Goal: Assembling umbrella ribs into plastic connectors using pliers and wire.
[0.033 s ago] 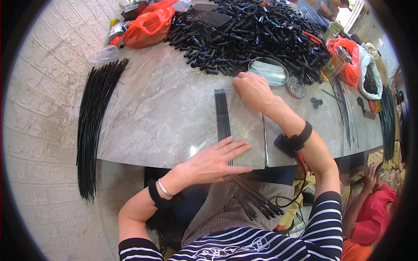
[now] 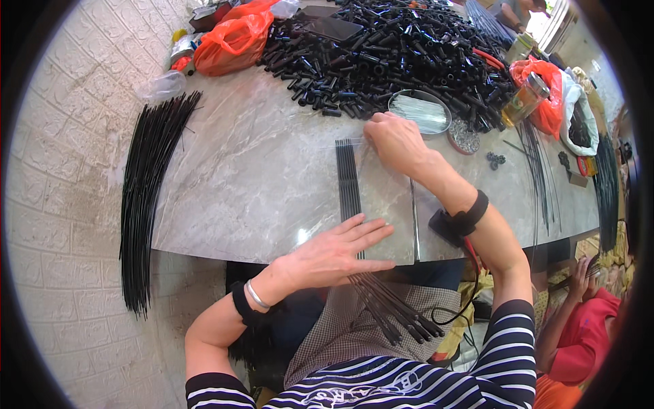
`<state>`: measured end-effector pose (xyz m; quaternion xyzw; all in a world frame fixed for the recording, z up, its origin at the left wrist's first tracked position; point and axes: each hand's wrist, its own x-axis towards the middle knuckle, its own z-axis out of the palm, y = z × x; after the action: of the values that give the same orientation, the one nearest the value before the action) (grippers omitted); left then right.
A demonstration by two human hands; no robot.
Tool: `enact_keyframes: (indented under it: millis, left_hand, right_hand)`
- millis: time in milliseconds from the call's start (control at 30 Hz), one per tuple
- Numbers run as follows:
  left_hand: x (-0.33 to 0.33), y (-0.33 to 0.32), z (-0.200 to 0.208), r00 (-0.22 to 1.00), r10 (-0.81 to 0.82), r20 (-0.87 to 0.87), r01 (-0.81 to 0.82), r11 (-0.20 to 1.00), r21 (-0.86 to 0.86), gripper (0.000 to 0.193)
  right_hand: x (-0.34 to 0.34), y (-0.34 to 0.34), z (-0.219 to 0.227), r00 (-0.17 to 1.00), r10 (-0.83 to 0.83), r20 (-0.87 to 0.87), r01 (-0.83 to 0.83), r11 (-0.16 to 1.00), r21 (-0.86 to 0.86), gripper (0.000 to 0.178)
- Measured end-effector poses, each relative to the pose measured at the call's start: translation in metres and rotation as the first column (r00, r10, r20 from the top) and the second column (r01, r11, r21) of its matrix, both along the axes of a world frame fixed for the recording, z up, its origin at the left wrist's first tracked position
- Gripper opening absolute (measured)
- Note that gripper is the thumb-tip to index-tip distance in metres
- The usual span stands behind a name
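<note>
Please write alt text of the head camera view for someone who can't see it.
A person's left hand lies spread across a row of thin black rods that overhangs a grey marbled tabletop, while the right hand curls beside their far ends. Beyond lie a heap of short black tubes and a round dish of thin clear strips.

The shirt (image 2: 436, 387) is dark with white stripes; the wristbands (image 2: 470, 217) black; the bangle (image 2: 256, 294) silver.
</note>
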<state>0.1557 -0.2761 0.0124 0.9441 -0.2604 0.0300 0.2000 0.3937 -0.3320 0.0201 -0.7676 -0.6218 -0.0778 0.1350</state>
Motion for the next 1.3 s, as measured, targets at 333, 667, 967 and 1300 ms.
enact_keyframes:
  millis: [333, 667, 967, 1300]
  left_hand:
    - [0.000, -0.001, -0.001, 1.000, 0.011, -0.001, -0.011, 1.000, 0.009, 0.069]
    - [0.001, 0.000, -0.001, 1.000, 0.009, -0.012, -0.009, 1.000, 0.003, 0.069]
    - [0.002, -0.001, 0.000, 1.000, -0.006, 0.004, 0.006, 1.000, 0.023, 0.067]
    - [0.002, 0.001, 0.000, 1.000, -0.005, -0.017, 0.005, 1.000, 0.007, 0.065]
  right_hand:
    - [0.003, 0.000, -0.004, 0.999, -0.005, -0.038, 0.006, 1.000, 0.012, 0.007]
    - [-0.004, 0.010, -0.002, 0.999, -0.008, -0.039, 0.007, 1.000, -0.010, 0.010]
    - [-0.008, 0.021, -0.005, 0.998, -0.020, -0.060, 0.018, 0.999, -0.029, 0.015]
    - [-0.006, -0.002, 0.002, 0.978, 0.078, -0.196, -0.058, 0.993, 0.107, 0.025]
